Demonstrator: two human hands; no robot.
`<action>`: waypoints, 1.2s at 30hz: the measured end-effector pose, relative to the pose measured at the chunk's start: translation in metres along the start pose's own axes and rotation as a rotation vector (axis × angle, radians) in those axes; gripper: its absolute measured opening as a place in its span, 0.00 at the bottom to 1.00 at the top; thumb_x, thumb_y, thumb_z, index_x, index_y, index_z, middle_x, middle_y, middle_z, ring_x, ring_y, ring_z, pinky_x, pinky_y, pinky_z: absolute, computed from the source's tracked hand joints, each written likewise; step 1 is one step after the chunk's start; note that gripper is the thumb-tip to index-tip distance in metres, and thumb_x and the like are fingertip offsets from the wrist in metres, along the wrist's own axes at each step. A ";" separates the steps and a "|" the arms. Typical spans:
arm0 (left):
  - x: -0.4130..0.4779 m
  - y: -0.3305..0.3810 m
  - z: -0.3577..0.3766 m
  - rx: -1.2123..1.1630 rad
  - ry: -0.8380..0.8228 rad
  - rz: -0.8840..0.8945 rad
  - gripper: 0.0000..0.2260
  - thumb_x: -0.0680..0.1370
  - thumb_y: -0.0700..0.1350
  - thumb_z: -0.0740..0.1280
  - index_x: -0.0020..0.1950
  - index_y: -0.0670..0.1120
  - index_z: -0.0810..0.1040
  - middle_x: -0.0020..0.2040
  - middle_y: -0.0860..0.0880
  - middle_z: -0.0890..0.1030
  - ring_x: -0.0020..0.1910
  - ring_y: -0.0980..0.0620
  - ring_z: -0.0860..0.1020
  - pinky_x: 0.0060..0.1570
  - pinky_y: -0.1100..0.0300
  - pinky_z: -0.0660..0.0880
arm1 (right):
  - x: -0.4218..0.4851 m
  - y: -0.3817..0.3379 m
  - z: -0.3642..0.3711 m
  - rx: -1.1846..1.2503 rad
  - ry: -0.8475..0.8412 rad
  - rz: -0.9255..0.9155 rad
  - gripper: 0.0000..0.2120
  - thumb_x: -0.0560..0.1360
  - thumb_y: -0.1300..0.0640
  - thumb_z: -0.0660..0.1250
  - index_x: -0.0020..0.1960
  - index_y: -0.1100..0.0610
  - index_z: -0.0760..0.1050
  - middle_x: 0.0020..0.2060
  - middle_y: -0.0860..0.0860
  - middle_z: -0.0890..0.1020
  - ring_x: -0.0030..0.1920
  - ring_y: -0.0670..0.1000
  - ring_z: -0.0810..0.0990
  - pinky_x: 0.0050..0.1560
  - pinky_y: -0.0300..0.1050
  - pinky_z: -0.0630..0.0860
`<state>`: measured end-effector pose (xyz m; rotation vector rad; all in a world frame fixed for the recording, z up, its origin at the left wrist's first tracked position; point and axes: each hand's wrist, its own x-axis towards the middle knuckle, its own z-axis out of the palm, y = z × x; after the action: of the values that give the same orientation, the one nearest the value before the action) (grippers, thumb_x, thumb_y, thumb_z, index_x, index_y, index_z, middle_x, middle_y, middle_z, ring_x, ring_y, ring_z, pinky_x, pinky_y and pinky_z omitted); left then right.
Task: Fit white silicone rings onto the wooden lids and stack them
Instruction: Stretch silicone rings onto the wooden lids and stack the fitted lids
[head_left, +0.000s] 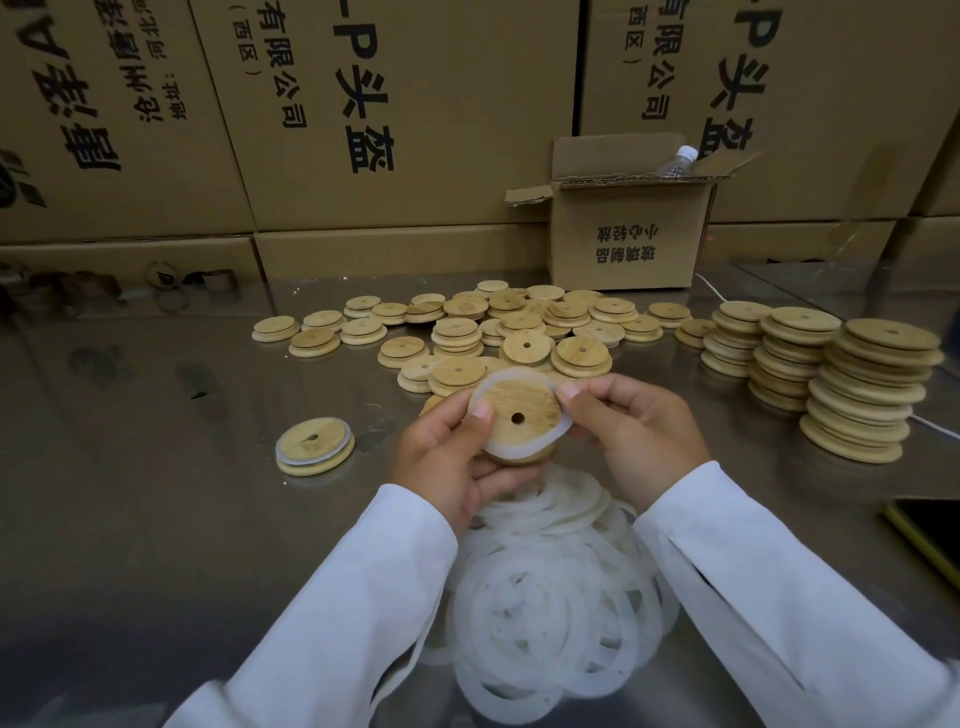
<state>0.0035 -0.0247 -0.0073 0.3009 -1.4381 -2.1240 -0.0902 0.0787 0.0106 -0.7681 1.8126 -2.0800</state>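
Observation:
I hold a round wooden lid (522, 410) with a centre hole above the table, between both hands. My left hand (447, 457) grips its left edge from below, thumb on top. My right hand (634, 431) pinches a white silicone ring (519, 452) that lies partly around the lid's raised step. A pile of loose white rings (550, 597) lies between my sleeves. One lid with a ring fitted (315, 448) sits alone at the left. Several loose lids (498, 322) are scattered behind my hands.
Three stacks of lids (872, 389) stand at the right. A small open cardboard box (623, 234) holding a plastic bottle (675, 162) sits at the back, before a wall of large cartons (363, 114). A dark flat object (930, 540) lies at the right edge.

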 end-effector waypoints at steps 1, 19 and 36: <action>0.000 0.000 0.000 0.005 -0.005 0.005 0.10 0.78 0.42 0.59 0.53 0.44 0.78 0.49 0.39 0.83 0.47 0.40 0.82 0.37 0.57 0.80 | 0.000 -0.001 0.000 0.004 0.007 -0.006 0.07 0.72 0.63 0.68 0.36 0.57 0.79 0.26 0.45 0.80 0.27 0.38 0.76 0.32 0.28 0.71; 0.003 -0.005 -0.003 0.206 0.041 0.103 0.08 0.75 0.37 0.65 0.51 0.46 0.78 0.46 0.46 0.84 0.46 0.48 0.82 0.47 0.53 0.80 | -0.006 0.014 0.004 -0.173 0.192 -0.119 0.06 0.71 0.60 0.69 0.36 0.53 0.77 0.34 0.50 0.81 0.39 0.53 0.81 0.43 0.42 0.77; 0.005 -0.004 -0.005 0.385 0.052 0.173 0.07 0.72 0.43 0.71 0.49 0.46 0.80 0.44 0.43 0.84 0.46 0.44 0.81 0.55 0.42 0.76 | -0.002 0.008 -0.002 -0.257 0.049 -0.133 0.07 0.70 0.59 0.71 0.34 0.52 0.79 0.32 0.46 0.81 0.34 0.43 0.76 0.36 0.28 0.71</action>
<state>0.0005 -0.0307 -0.0126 0.3571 -1.7698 -1.6837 -0.0912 0.0799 0.0022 -0.9325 2.1384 -1.9829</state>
